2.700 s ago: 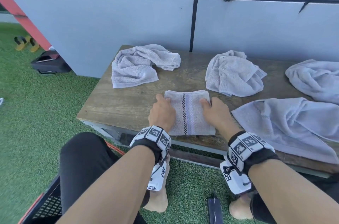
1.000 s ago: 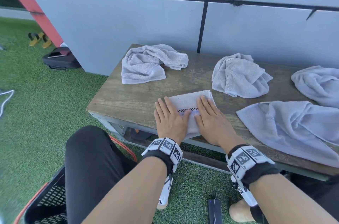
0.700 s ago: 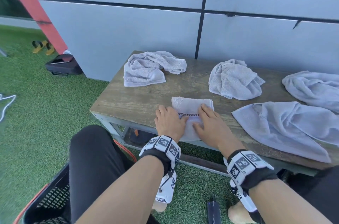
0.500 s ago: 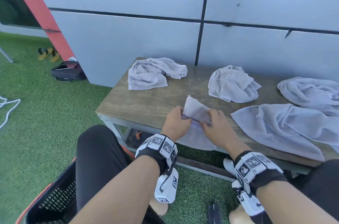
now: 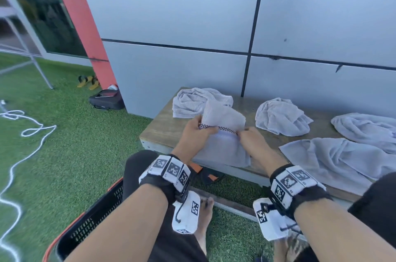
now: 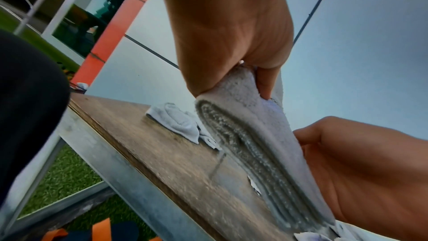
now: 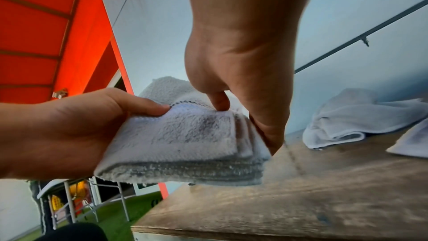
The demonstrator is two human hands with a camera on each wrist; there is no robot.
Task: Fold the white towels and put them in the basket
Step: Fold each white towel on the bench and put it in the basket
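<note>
A folded white towel (image 5: 222,133) with a checkered stripe is lifted off the wooden bench (image 5: 167,131), tilted up at its far side. My left hand (image 5: 198,130) grips its left edge and my right hand (image 5: 249,137) grips its right edge. In the left wrist view my left hand (image 6: 243,72) pinches the layered towel (image 6: 250,135). In the right wrist view my right hand (image 7: 241,109) holds the towel (image 7: 190,135) with the thumb on top. The black basket (image 5: 90,223) with an orange rim stands on the grass at the lower left, beside my leg.
Unfolded white towels lie on the bench: one at the back left (image 5: 192,98), one in the middle (image 5: 280,116), two at the right (image 5: 342,158). A grey wall stands behind the bench. A white rope (image 5: 25,131), a black bag (image 5: 107,101) and sandals lie on the grass.
Both hands went from pressing the folded towel flat on the bench to gripping its sides and lifting it. The head view swung left, showing more grass and the basket.
</note>
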